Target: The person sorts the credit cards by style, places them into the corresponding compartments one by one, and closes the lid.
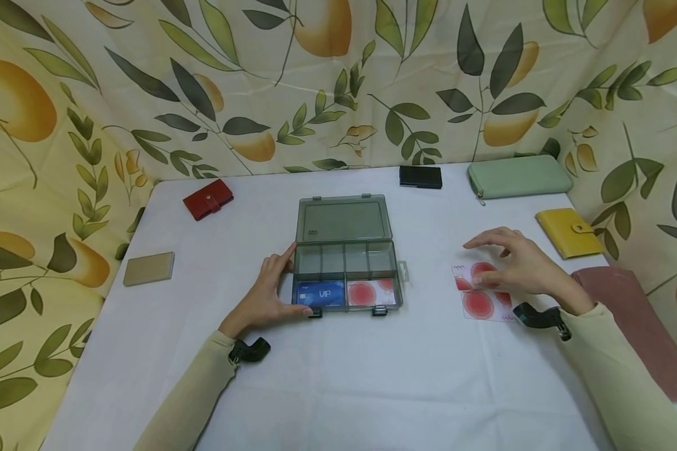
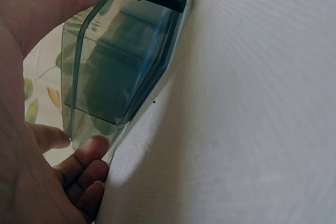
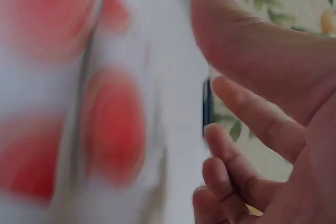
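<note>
A smoky clear compartment box lies open mid-table, lid tipped back. Its front row holds a blue VIP card and a white card with red circles. My left hand rests against the box's left side, thumb at the front corner, forefinger along the wall; the left wrist view shows the box wall against my palm. My right hand hovers with relaxed fingers over a small stack of red-circle cards on the cloth; the right wrist view shows those cards blurred, and nothing is pinched.
On the white tablecloth lie a red card wallet, a tan card case, a black case, a long green wallet, a yellow wallet and a pink wallet. Leaf-print fabric walls in three sides.
</note>
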Motion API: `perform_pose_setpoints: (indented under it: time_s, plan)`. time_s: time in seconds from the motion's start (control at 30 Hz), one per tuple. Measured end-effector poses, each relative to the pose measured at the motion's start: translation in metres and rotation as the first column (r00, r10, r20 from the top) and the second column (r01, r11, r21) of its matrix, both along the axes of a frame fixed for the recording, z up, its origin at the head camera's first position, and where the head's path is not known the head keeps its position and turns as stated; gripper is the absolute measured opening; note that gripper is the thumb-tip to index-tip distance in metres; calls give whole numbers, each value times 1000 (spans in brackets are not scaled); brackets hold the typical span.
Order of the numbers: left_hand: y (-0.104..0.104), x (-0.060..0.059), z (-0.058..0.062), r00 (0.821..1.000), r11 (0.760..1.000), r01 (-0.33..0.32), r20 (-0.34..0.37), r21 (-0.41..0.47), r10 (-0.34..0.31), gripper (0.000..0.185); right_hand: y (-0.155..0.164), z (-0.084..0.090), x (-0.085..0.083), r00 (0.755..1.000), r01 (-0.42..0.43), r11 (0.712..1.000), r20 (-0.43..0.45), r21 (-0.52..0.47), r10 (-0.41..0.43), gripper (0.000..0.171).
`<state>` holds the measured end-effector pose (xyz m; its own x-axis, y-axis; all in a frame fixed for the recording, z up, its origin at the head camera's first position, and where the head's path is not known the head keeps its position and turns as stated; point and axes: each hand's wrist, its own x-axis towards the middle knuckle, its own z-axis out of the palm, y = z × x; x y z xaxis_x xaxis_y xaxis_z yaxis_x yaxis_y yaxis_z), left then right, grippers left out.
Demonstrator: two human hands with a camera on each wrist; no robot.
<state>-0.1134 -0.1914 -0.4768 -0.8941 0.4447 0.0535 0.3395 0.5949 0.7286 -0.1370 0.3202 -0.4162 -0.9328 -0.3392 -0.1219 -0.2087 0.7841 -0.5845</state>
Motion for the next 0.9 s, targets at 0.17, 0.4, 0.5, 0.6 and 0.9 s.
perform_pose_setpoints:
  time_s: [0.17,0.4,0.5,0.6,0.9]
  plan:
    - [0,0,-1,1000,1000,-2,4,-5,2,133,26,-14,3,999,21,998,32,63,-23,59]
    - [1,0,0,1000,1000,0,0,-4,0,133,32,-22,4,1000,27,998,11,59,-27,52]
    - [1,0,1,1000,1000,1,2,-3,-1,134,31,-20,4,1000,23,998,8,60,-24,55]
    - [1,0,1,1000,1000,1,6,1,-1,134,31,-19,5,1000,18,999,2,41,-18,51]
    - [-1,-1,-1,1000,1000,-1,-1,-3,1,134,24,-17,4,989,45,978,-127,-204,-72,31]
